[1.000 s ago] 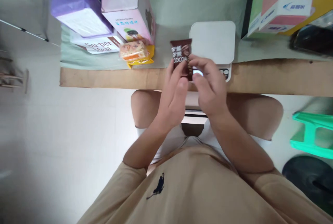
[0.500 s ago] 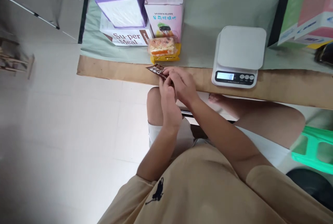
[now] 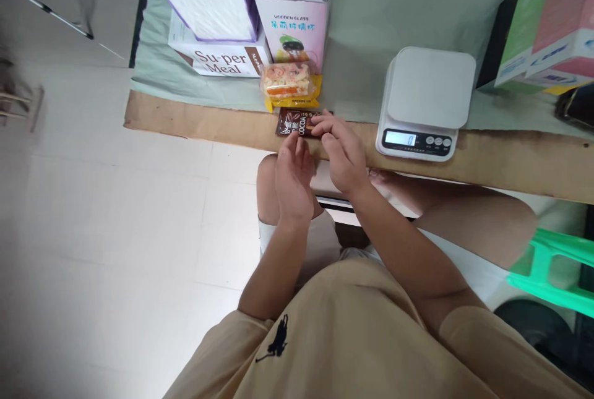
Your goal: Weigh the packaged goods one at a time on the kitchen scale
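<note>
Lying flat on the table's brown edge (image 3: pixel 195 119), the cocoa packet (image 3: pixel 295 124) is pressed by the right hand's (image 3: pixel 342 151) fingertips (image 3: pixel 320 129). The left hand (image 3: pixel 293 177) is held open just short of it, gripping nothing. A snack pack (image 3: pixel 288 82) is seen just beyond, a scale (image 3: pixel 424 102) to the right, boxes (image 3: pixel 260 9) farther back.

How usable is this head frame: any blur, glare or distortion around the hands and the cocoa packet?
Head view: lighting is soft and even, without harsh shadows. The cocoa packet and the kitchen scale are sharp enough to read the print. The right hand and left hand are slightly soft. The left edge of the floor smears, and the wide lens bends the table edge.
</note>
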The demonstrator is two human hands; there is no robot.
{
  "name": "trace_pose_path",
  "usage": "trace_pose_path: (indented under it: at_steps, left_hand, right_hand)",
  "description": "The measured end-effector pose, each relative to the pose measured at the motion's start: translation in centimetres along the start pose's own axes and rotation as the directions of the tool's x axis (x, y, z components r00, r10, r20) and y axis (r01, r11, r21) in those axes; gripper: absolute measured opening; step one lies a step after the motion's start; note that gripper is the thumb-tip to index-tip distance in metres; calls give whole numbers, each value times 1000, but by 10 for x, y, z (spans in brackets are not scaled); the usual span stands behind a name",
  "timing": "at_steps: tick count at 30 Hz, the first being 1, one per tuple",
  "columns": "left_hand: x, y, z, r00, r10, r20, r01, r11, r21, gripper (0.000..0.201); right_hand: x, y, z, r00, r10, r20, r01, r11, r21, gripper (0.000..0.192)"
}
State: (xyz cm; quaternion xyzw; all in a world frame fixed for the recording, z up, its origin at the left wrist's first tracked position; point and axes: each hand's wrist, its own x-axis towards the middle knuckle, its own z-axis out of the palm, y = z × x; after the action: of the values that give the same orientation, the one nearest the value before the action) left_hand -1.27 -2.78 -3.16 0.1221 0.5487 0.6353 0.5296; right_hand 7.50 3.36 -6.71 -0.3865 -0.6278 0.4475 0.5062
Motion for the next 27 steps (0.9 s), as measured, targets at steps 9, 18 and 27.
trace_pose_path:
  at_steps: [9,18,27]
  left_hand:
    - [3,-13,-10,995,101,11,-101,990,94,50]
    - [-8,-22,18,989,129,71,-138,981,135,26]
    - [-39,-78,128,812,-55,581,-135,951,280,39]
  right_hand:
    - [5,-4,3,998,5,62,-7,1000,22,39]
    - [-94,-44,-171,988,70,-137,-77,996,-40,26]
    - [-158,-40,-333,234,141,-962,-324,944,59,12]
